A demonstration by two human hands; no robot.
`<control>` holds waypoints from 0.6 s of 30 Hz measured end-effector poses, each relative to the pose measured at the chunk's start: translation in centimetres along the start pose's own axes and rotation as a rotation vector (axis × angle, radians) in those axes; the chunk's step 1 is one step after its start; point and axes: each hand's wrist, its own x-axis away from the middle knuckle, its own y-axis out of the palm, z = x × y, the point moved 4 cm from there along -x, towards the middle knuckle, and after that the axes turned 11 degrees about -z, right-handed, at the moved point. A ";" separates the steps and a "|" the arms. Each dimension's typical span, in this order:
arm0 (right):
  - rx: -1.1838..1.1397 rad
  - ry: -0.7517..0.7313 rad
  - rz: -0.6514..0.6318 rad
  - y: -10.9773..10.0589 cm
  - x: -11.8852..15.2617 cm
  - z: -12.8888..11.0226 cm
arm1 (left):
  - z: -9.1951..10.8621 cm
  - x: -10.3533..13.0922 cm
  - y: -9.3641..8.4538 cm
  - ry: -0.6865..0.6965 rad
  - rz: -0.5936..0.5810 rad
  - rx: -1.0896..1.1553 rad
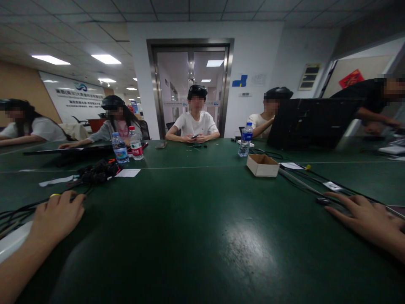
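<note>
My left hand (58, 215) is palm down at the left, its fingers slightly bent and apart. It lies beside a bundle of black cables (15, 213), and a white object (14, 240) shows partly behind its wrist. What is under the palm is hidden. Over at the right, my right hand (363, 213) is stretched out with thumb and fingers apart, nothing visible in them. Close to its fingertips is a small black object (322, 201), perhaps a mouse, by more cables (303, 183). Both hands are at the green table (177, 219).
A small open box (262, 166) stands right of centre, with a water bottle (245, 140) behind it. At the left are two bottles (120, 147), a black cable heap (98, 171) and paper (128, 173). A monitor (313, 122) stands at right. Several people sit around the table.
</note>
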 end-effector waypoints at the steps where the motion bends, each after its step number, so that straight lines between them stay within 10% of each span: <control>1: 0.008 0.015 -0.071 0.2 -0.1 -0.5 | 0.5 -0.1 -0.1 0.048 0.019 0.001; 12: -0.041 -0.212 -0.214 0.3 0.8 -10.4 | 12.4 -0.8 -3.2 0.511 0.087 0.164; 18: -0.264 -0.492 -0.182 1.6 2.3 -23.2 | 21.8 -1.2 -7.2 0.687 0.047 0.484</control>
